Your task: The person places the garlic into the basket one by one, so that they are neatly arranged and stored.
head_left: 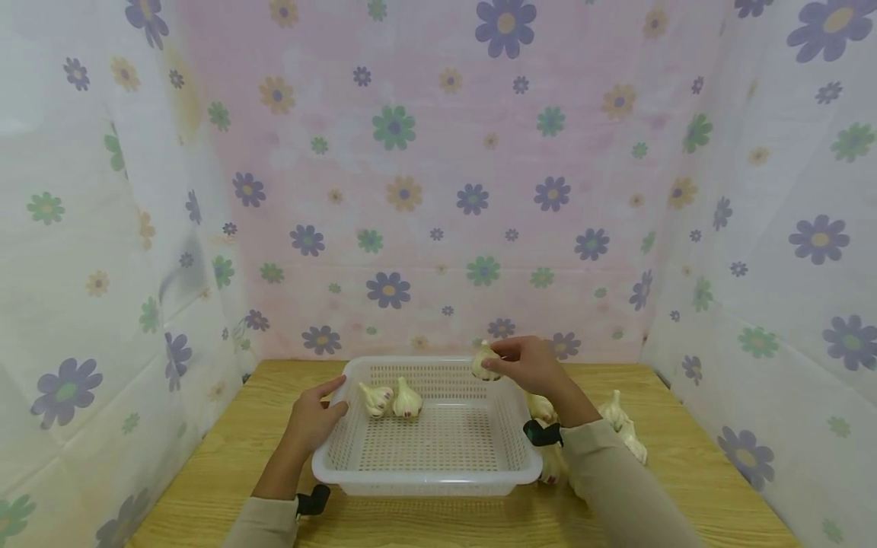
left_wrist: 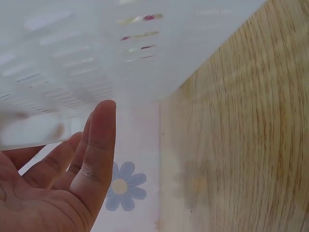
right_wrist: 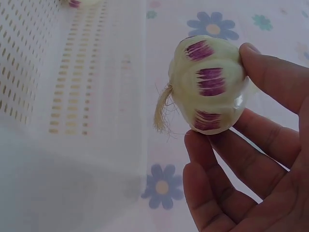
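Observation:
A garlic bulb [head_left: 485, 364] is held in the fingers and thumb of my right hand [head_left: 530, 367], raised over the back right corner of a white plastic basket [head_left: 428, 478]. In the right wrist view the held bulb [right_wrist: 210, 87] shows purple streaks and stringy roots, pinched between thumb and fingertips. My left hand [head_left: 314, 420] grips the basket's left rim; in the left wrist view its fingers [left_wrist: 99, 145] reach up under the rim against the slotted side. Two more garlic bulbs, one tilted [head_left: 377, 400] and one upright [head_left: 407, 400], lie together inside at the back left.
Several garlic bulbs lie on the wooden table [head_left: 219, 464] right of the basket, some partly hidden by my right arm: one bulb [head_left: 541, 409] near the rim, another bulb [head_left: 613, 411] beyond my sleeve. Flower-printed cloth [head_left: 438, 175] encloses the table at the back and sides.

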Motion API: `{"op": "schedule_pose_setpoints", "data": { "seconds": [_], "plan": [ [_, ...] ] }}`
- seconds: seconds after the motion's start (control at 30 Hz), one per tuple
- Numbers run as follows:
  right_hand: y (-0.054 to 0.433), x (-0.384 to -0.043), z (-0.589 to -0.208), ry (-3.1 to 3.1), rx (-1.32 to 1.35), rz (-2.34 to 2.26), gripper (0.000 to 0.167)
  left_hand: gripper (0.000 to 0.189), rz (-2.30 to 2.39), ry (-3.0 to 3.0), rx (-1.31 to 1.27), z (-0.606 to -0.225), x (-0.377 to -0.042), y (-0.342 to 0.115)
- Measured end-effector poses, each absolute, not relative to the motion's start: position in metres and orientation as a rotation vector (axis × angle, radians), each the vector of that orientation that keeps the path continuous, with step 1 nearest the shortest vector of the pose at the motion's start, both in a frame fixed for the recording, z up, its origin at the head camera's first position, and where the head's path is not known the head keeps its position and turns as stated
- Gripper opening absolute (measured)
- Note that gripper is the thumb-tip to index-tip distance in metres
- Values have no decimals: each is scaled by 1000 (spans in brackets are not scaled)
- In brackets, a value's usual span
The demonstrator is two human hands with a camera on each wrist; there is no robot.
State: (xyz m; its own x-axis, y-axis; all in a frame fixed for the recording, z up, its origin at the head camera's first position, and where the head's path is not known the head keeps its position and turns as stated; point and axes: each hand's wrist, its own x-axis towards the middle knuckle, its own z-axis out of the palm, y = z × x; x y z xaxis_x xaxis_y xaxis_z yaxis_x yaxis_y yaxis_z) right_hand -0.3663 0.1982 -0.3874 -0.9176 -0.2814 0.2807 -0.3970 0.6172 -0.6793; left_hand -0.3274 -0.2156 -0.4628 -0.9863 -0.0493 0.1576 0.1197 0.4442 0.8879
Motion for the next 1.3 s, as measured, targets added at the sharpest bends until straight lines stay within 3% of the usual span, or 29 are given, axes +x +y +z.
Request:
{"op": "schedule_pose_setpoints", "data": {
  "seconds": [0.7,1.3],
  "plan": [
    [142,-392,-404,-2886,495,1209,39,60,-1561,-2543,-56,-465,-332,-216],
    [123,-401,-429,-2998,396,1351,38,59,-1543,-2569,-67,-463,-328,-216]
  ]
}}
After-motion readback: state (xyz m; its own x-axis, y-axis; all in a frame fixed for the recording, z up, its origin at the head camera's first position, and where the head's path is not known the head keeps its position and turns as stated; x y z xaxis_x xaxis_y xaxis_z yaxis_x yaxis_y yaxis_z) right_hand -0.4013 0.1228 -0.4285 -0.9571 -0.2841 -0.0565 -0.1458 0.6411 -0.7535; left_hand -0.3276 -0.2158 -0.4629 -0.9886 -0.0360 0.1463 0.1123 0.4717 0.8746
